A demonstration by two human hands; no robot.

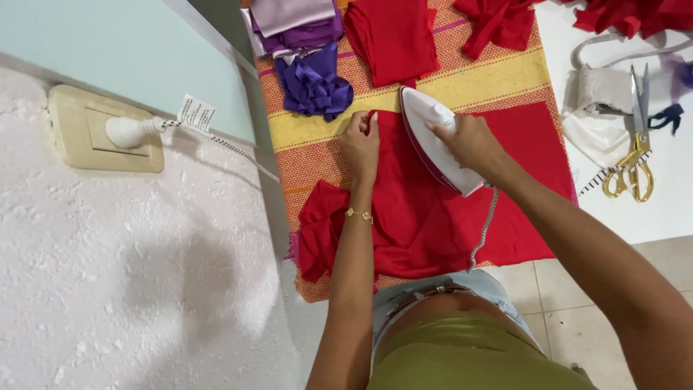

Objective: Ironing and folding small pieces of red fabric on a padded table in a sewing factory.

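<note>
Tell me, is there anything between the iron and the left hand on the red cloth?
Nothing visible lies between them. The iron, held by the right hand, rests on the red cloth, and the left hand presses the cloth's top edge just beside it. Only flat red cloth separates them; the purple fabric pile sits farther up.

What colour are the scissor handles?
Gold, on the scissors at right, seen in the head view.

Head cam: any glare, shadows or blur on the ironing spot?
Head view: even, soft light, no glare on the iron or red cloth; a broad soft shadow falls on the white textured wall; both hands, left hand and right hand, look sharp, without motion blur; wide-angle lens bends the frame edges.
</note>
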